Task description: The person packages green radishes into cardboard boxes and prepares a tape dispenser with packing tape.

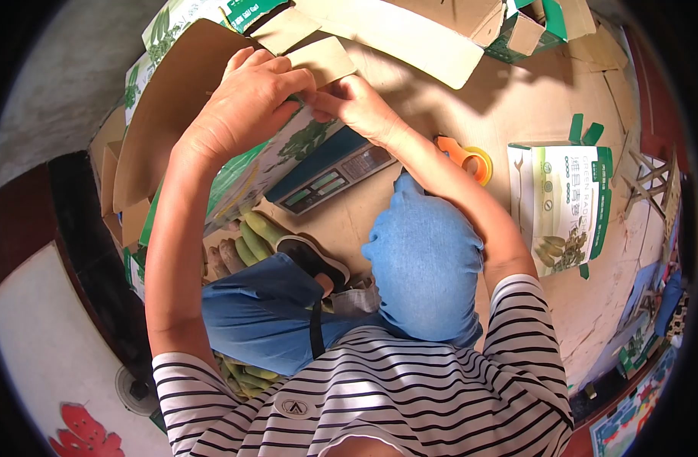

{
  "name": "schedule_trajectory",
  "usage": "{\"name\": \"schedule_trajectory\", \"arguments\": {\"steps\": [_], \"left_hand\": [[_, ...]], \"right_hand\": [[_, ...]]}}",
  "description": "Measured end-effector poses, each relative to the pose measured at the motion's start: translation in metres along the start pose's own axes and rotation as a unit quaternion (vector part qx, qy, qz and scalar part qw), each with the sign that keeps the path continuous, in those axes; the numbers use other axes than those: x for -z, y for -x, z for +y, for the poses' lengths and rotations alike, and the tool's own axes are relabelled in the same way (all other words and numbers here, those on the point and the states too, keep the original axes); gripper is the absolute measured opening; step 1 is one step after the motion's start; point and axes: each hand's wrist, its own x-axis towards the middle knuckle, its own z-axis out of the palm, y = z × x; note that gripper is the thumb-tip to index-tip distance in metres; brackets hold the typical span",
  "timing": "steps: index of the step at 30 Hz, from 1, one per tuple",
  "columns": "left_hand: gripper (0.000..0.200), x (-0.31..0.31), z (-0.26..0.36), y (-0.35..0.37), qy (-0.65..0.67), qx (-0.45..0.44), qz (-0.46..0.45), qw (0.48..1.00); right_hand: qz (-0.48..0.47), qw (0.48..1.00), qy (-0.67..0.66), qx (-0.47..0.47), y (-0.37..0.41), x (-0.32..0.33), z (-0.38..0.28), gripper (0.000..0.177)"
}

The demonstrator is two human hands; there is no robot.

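My left hand [259, 95] bends over the upper edge of the printed carton [292, 148], and my right hand [356, 110] meets it there beside a small flap [324, 62]; I cannot tell whether either grips. The carton stands ahead, leftward, near green radishes [259, 234].

The near box [235, 183] stands on the floor [391, 206], ahead and to the left. The scale [334, 179] is just beside it on its right. Radishes [256, 242] lie between the box and the left shoe [312, 257], with more behind, beside the left thigh. Right of the scale, beyond the right knee, is the tape [477, 163]; farther right lies another box [558, 204]. The far box [547, 27] sits beyond the tape.
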Motion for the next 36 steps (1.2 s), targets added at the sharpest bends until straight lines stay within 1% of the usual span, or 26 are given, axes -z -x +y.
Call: {"name": "schedule_trajectory", "arguments": {"steps": [1, 4, 7, 10, 13, 16, 17, 20, 21, 24, 28, 33, 34, 36], "left_hand": [[0.016, 0.001, 0.003, 0.0, -0.012, 0.001, -0.003, 1.0], [0.021, -0.001, 0.009, -0.001, -0.053, -0.004, 0.015, 0.998], [0.023, 0.001, 0.015, -0.002, -0.076, 0.016, 0.003, 0.997], [0.024, -0.001, 0.014, -0.002, -0.092, 0.015, 0.001, 0.996], [0.025, 0.0, 0.016, -0.002, -0.096, 0.009, -0.002, 0.995], [0.024, -0.003, 0.015, -0.003, -0.11, 0.001, -0.003, 0.994], [0.023, -0.002, 0.015, -0.003, -0.111, 0.004, -0.003, 0.994], [0.021, 0.001, 0.017, -0.003, -0.122, 0.012, -0.008, 0.992], [0.02, 0.002, 0.018, -0.004, -0.13, 0.015, -0.015, 0.991], [0.019, 0.001, 0.021, -0.006, -0.15, 0.036, -0.051, 0.987], [0.017, 0.004, 0.022, -0.014, -0.161, 0.083, -0.114, 0.977], [0.015, 0.01, 0.019, -0.021, -0.131, 0.098, -0.187, 0.969], [0.014, 0.009, 0.016, -0.022, -0.131, 0.101, -0.204, 0.965], [0.014, 0.008, 0.005, -0.023, -0.084, 0.069, -0.19, 0.976]], "right_hand": [[0.002, 0.999, -0.029, 0.015, 0.0, -0.001, 0.005, 0.023], [0.002, 0.998, -0.049, 0.036, 0.001, 0.0, 0.012, 0.023], [0.025, 0.998, -0.013, 0.062, 0.009, -0.002, 0.011, 0.025], [0.038, 0.993, -0.02, 0.108, 0.011, -0.004, 0.016, 0.026], [0.043, 0.996, -0.049, 0.056, 0.011, 0.0, 0.008, 0.028], [0.058, 0.992, -0.06, 0.091, 0.007, 0.0, -0.003, 0.031], [0.081, 0.993, -0.014, 0.089, 0.001, 0.002, -0.001, 0.034], [0.119, 0.988, -0.083, 0.048, -0.005, 0.0, 0.004, 0.034], [0.12, 0.99, -0.06, 0.052, -0.004, 0.0, 0.002, 0.033], [0.145, 0.985, -0.075, 0.059, 0.001, -0.004, -0.003, 0.032], [0.132, 0.986, -0.096, 0.043, 0.0, -0.002, 0.002, 0.036], [0.132, 0.984, -0.118, 0.012, 0.0, 0.0, 0.001, 0.036], [0.119, 0.985, -0.125, 0.012, 0.0, 0.0, 0.002, 0.036], [0.093, 0.986, -0.138, 0.012, 0.002, 0.003, 0.007, 0.035]]}}
